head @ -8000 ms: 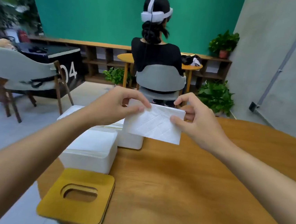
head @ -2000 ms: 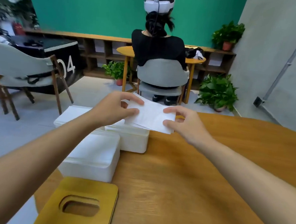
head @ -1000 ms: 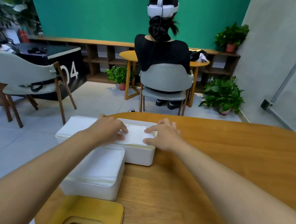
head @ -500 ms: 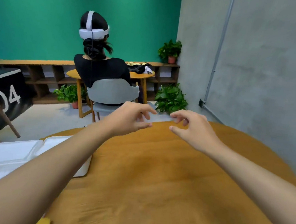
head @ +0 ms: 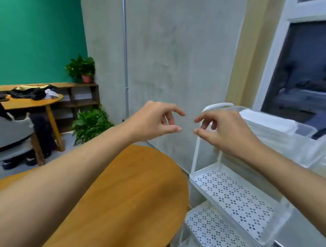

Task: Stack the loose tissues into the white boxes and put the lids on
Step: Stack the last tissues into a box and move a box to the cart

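View swung right, tissues (head: pixel 267 124) beyond empty right hand (head: pixel 225 132)

Even, soft indoor light, no hard shadows. The window (head: pixel 312 78) is dark with smeared reflections. Motion blur softens the cart (head: pixel 231 189) and frame edges; wide-angle distortion bends the wall pipe (head: pixel 124 40).

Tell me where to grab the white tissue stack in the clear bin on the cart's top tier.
Probably take the tissue stack by its two short ends, coming down from above: it lies flat in the clear bin, whose walls block the sides. Both hands, left and right, are empty and open.
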